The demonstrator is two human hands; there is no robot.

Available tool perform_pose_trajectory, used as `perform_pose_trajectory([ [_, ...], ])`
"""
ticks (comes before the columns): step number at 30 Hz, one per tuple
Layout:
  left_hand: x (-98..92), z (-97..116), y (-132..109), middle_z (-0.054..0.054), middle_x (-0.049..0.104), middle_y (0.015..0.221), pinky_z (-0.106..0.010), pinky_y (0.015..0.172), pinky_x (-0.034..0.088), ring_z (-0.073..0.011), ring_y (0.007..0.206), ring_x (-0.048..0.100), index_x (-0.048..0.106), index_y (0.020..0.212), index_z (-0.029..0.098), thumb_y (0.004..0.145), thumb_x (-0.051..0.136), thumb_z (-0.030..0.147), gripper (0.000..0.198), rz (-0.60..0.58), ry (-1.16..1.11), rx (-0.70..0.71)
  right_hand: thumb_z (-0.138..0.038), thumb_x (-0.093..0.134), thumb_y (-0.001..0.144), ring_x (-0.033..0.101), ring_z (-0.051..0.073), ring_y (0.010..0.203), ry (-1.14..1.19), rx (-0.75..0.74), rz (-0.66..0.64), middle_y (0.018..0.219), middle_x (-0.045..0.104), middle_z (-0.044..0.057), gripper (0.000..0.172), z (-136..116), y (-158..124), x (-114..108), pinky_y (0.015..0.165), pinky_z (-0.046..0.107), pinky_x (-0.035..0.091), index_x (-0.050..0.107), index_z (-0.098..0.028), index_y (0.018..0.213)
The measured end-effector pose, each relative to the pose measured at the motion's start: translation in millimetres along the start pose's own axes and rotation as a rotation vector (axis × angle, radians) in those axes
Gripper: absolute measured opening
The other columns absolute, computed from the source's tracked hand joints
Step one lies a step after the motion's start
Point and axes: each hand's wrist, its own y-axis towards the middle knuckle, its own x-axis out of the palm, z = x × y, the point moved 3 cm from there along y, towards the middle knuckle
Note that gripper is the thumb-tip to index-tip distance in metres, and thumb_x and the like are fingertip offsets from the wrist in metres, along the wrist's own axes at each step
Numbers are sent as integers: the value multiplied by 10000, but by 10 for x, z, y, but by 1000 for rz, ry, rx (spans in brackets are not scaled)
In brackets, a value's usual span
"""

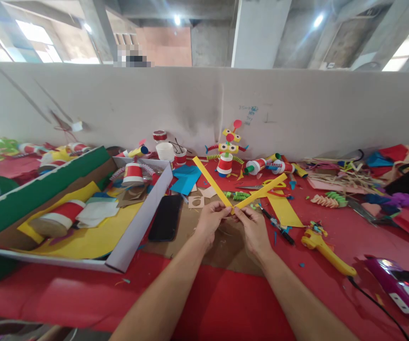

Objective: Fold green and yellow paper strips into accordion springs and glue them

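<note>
Two yellow paper strips (212, 182) meet in a V at their lower ends. My left hand (211, 219) pinches the joined corner from the left, fingers closed on it. From the right, my right hand (252, 225) grips the same corner between thumb and fingers. Both hands hover over a brown cardboard sheet (186, 244). Just beyond them lie green folded paper springs (240, 196) and a cardboard piece with a round cutout (196, 202). Yellow-handled scissors (274, 185) rest partly behind the right strip.
A white-walled box (135, 237) with cups and paper stands at left, beside a black phone (165, 218). Paper-cup figures (225, 163) line the back wall. To the right are a craft knife (277, 225), a yellow glue gun (327, 253) with its cord, and a purple device (399, 289).
</note>
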Motion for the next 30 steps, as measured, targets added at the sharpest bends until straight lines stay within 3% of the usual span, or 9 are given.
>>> perform_pose_trajectory([
  [9,16,79,-24,1,593,570,-247,584,443,-108,547,545,615,617,132,521,756,305,243,17,38,67,-400,637,697,465,124,561,-47,14,18,567,551,-13,247,100,12,-16,533,239,350,631,-166,620],
  [14,53,90,-54,-15,634,688,-275,661,482,-119,628,583,629,709,142,560,744,323,261,-51,-70,-15,-379,628,713,466,122,591,-66,-27,51,601,569,-16,224,50,6,-32,562,243,349,642,-168,639],
  [21,34,16,-17,0,600,591,-251,593,463,-95,524,544,615,672,130,541,749,274,236,-29,-68,6,-398,624,716,454,111,559,36,57,40,596,560,-4,248,56,-45,1,522,238,350,642,-152,691],
  [25,100,-10,-47,-11,607,636,-259,617,455,-115,584,552,642,739,142,595,701,251,189,-63,-15,82,-366,673,677,455,102,560,84,60,66,665,588,-2,243,47,-94,3,513,228,349,645,-166,812],
  [30,170,93,-157,-29,614,706,-258,650,443,-146,676,544,656,737,177,691,591,215,89,-2,166,316,-392,637,710,466,109,573,130,47,43,708,608,6,282,38,-127,4,529,240,361,652,-176,891],
])
